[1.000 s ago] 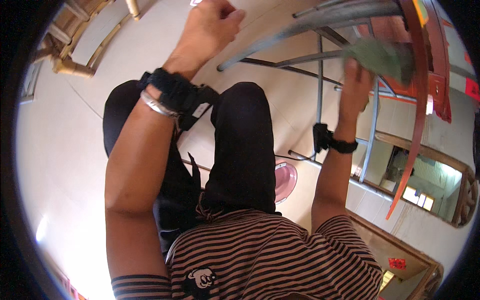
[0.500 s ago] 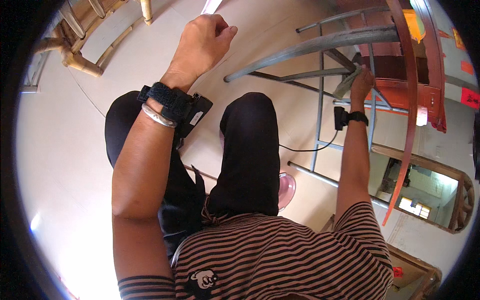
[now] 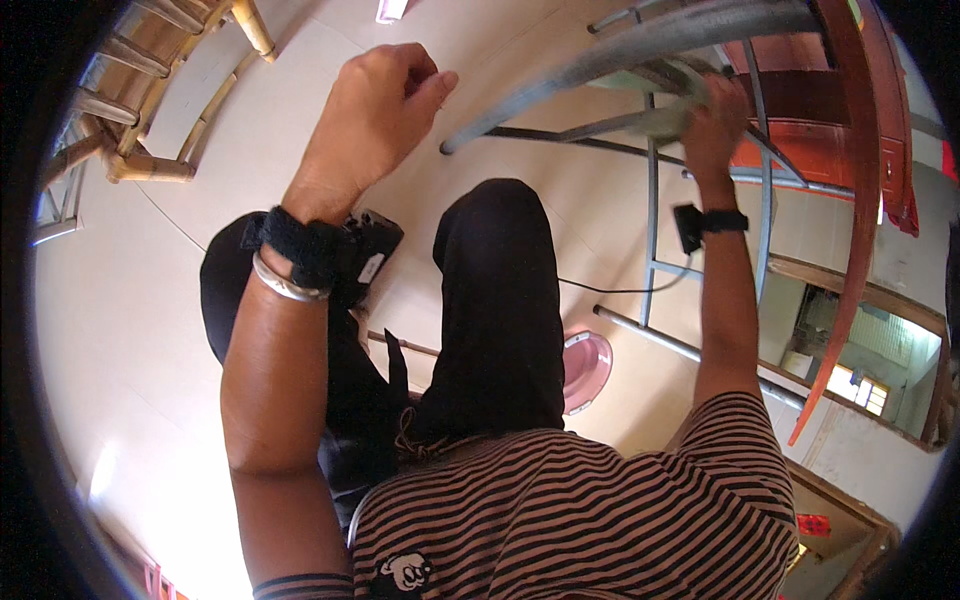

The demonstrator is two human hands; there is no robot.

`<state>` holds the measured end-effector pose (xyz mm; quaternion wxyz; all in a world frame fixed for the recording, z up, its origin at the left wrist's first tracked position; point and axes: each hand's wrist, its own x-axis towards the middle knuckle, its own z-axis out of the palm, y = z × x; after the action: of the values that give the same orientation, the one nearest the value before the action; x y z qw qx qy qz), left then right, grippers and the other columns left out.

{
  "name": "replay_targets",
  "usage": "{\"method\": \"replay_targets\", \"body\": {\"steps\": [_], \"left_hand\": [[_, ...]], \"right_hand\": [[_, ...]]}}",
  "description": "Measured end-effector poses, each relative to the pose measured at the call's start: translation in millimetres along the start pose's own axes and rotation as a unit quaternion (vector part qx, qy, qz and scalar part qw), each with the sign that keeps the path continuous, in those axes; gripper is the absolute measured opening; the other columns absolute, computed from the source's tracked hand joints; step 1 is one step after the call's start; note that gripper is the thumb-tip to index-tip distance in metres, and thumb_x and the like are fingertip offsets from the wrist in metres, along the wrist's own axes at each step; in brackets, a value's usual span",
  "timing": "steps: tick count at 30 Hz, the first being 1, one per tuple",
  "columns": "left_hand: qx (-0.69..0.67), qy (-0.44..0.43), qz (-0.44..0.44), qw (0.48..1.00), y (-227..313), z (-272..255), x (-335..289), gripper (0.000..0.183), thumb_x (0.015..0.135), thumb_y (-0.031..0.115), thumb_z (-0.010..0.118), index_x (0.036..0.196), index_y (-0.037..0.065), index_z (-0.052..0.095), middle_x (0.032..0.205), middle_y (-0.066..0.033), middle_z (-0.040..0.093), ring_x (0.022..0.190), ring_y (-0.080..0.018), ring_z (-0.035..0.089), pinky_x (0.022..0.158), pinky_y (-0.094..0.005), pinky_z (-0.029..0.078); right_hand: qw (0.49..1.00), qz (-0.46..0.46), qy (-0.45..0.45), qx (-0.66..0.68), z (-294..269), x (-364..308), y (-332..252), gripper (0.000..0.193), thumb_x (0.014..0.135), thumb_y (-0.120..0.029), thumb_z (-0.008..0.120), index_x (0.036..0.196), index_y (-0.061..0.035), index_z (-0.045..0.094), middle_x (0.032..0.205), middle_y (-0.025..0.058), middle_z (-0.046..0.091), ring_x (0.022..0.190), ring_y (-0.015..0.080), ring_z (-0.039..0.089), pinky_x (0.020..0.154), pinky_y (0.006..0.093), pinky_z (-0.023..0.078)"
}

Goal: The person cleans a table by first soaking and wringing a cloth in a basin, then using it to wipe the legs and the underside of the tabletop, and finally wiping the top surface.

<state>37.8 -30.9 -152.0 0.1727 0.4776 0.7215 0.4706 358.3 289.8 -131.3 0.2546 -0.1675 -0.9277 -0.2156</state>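
Observation:
My right hand [image 3: 716,125], blurred by motion, grips a greenish-grey cloth [image 3: 664,122] among the grey metal tubes of a table's leg frame [image 3: 600,70]. The cloth lies against the tubes; which one it presses on is partly hidden. The frame's tabletop [image 3: 862,190] shows edge-on as a reddish-brown strip to the right of my hand. My left hand [image 3: 370,125] hangs in the air over the floor, fingers loosely curled with nothing visible in them. Both wrists wear black straps with a small device, and the left also has a silver bangle [image 3: 288,280].
A pink basin [image 3: 587,372] sits on the floor beside my right knee. A bamboo chair [image 3: 150,165] stands at the far left. Behind the frame is a red cabinet [image 3: 800,150]. A mirror [image 3: 860,370] is at the right. A thin cable [image 3: 620,290] runs from my right wrist.
My right hand and the cloth have moved farther away along the metal frame. My left hand has drifted slightly to the left, still curled. The view has shifted a little.

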Motion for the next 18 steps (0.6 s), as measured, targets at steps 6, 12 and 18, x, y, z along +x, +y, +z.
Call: {"method": "replay_targets", "body": {"steps": [6, 12, 18], "left_hand": [[-0.021, -0.020, -0.020, 0.999, 12, 1, 3, 0.027, 0.093, 0.021, 0.067, 0.091, -0.005, 0.071, 0.069, -0.0197, 0.066, 0.060, -0.0314, 0.065, 0.062, -0.0375, 0.054], [-0.043, -0.021, 0.035, 0.998, 27, 26, 11, 0.025, 0.092, 0.021, 0.067, 0.090, -0.004, 0.071, 0.070, -0.0214, 0.066, 0.063, -0.0356, 0.065, 0.064, -0.0413, 0.054], [-0.078, 0.023, 0.048, 0.996, 40, 61, 20, 0.026, 0.089, 0.024, 0.069, 0.087, -0.003, 0.071, 0.073, -0.0235, 0.067, 0.069, -0.0393, 0.067, 0.068, -0.0445, 0.054]], "right_hand": [[0.945, 0.146, -0.242, -0.166, -35, -83, 148, 0.050, 0.098, -0.020, 0.055, 0.145, -0.0058, 0.044, 0.141, 0.0159, 0.050, 0.135, 0.0341, 0.044, 0.113, 0.0503, 0.031], [0.962, 0.143, -0.173, 0.155, -47, -26, 65, 0.052, 0.091, -0.020, 0.070, 0.137, -0.0028, 0.053, 0.136, 0.0190, 0.056, 0.131, 0.0354, 0.050, 0.110, 0.0455, 0.039], [0.965, 0.143, -0.009, 0.221, -38, 41, -84, 0.039, 0.094, -0.021, 0.065, 0.128, -0.0026, 0.062, 0.126, 0.0144, 0.065, 0.118, 0.0303, 0.057, 0.104, 0.0416, 0.043]]}}
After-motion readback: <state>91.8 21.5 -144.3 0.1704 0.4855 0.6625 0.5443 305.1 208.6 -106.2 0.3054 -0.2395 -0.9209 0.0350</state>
